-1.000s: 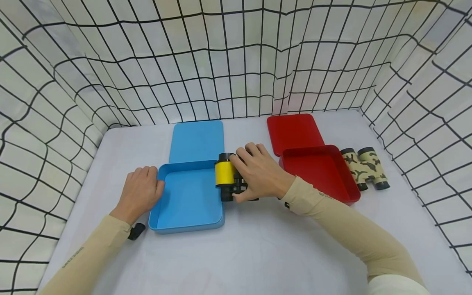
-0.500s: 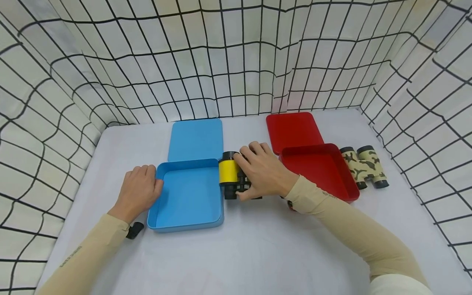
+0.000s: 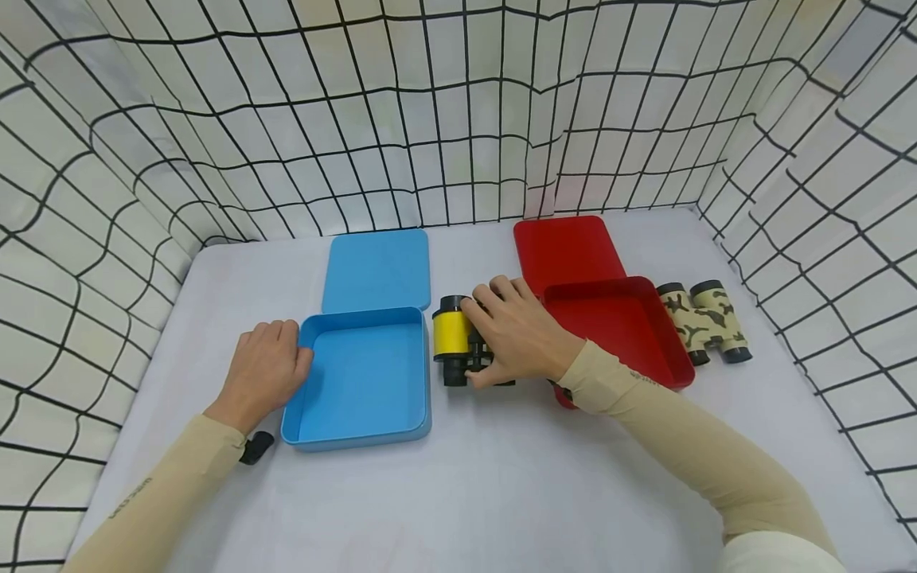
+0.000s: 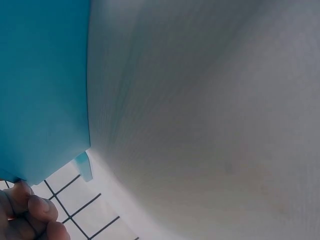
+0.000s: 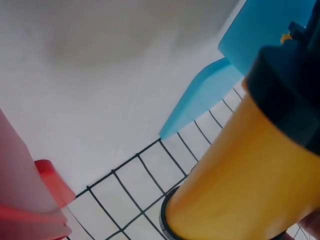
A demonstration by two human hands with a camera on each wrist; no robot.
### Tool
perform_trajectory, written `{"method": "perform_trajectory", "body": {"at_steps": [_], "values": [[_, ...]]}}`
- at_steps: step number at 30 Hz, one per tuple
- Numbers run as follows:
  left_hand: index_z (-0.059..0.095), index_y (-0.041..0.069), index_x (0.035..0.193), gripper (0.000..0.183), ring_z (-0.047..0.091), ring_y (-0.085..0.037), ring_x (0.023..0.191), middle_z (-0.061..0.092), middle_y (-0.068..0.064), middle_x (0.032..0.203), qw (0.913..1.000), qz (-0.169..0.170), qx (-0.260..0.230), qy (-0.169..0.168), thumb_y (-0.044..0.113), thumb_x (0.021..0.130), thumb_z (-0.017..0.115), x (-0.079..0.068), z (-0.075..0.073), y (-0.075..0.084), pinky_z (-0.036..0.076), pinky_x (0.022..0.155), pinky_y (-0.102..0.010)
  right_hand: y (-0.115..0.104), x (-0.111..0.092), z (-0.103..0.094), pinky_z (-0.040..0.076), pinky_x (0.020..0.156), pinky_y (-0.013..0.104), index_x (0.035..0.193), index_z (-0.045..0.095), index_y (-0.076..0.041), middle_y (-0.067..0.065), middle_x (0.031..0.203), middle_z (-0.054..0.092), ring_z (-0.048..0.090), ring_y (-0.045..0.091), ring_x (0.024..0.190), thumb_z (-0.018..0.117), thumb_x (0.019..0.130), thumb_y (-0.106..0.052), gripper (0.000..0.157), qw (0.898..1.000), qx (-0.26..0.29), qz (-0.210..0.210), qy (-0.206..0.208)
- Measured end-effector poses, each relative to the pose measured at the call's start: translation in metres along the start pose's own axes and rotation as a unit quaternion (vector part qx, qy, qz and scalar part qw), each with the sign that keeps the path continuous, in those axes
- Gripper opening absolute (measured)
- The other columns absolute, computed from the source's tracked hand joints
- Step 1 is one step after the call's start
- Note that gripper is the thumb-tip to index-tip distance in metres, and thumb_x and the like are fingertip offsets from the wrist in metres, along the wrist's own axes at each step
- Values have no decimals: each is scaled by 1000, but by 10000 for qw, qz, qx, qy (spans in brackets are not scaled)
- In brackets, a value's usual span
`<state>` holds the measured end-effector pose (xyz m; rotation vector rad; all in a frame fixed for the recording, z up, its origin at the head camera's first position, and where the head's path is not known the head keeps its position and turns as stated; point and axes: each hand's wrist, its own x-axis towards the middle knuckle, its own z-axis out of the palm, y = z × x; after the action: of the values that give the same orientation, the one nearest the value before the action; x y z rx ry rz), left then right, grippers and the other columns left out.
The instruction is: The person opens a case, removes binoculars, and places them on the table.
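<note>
Yellow-and-black binoculars are between the two boxes, gripped from above by my right hand. That hand covers their right half. Up close in the right wrist view, one yellow barrel with black ends fills the lower right. An uncovered blue box sits to the left, with nothing inside. At its left rim my left hand grips the wall, fingers curled and thumb toward the inside. The left wrist view has those fingertips at the corner of the blue box.
A blue lid lies behind the blue box. To the right stands an open red box, its red lid behind it. Camouflage binoculars rest at the far right. Black netting surrounds the white table.
My right hand has shifted the yellow binoculars a little to the right, away from the blue box's right rim. My left hand keeps its place at the left rim.
</note>
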<state>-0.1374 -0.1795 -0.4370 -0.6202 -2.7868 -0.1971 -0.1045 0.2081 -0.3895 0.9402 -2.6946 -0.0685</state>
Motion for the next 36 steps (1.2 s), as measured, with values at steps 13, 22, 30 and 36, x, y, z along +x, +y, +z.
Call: {"method": "perform_trajectory", "body": {"at_steps": [13, 22, 30, 36], "values": [[49, 3, 80, 16, 41, -23, 62, 42, -7, 65, 10000, -28, -32, 20, 12, 92, 54, 0, 2, -1, 27, 60, -32, -4, 3, 6, 48, 91, 42, 134, 54, -16, 5, 120, 60, 51, 24, 112, 70, 72, -73, 86, 9992, -94, 17, -385], [49, 3, 81, 16, 42, -24, 64, 44, -8, 66, 9999, -24, -144, 35, 12, 93, 53, -1, 3, -3, 28, 61, -34, -7, 5, 12, 48, 92, 41, 133, 54, -17, 5, 120, 59, 51, 23, 112, 70, 72, -74, 85, 9987, -123, 7, -498], [48, 4, 80, 16, 42, -24, 64, 42, -7, 66, 9998, -16, -196, 36, 12, 93, 52, 0, 3, -3, 28, 62, -33, -9, 8, 17, 48, 94, 41, 136, 52, -17, 5, 125, 59, 50, 24, 115, 69, 73, -74, 87, 9972, -7, 4, -742], [49, 3, 80, 16, 42, -23, 64, 42, -6, 66, 9998, -37, -202, 11, 12, 94, 53, -1, 3, -3, 29, 62, -34, -10, 10, 19, 48, 96, 42, 137, 52, -18, 5, 127, 59, 50, 24, 117, 70, 73, -74, 87, 9960, 34, 19, -892]]}}
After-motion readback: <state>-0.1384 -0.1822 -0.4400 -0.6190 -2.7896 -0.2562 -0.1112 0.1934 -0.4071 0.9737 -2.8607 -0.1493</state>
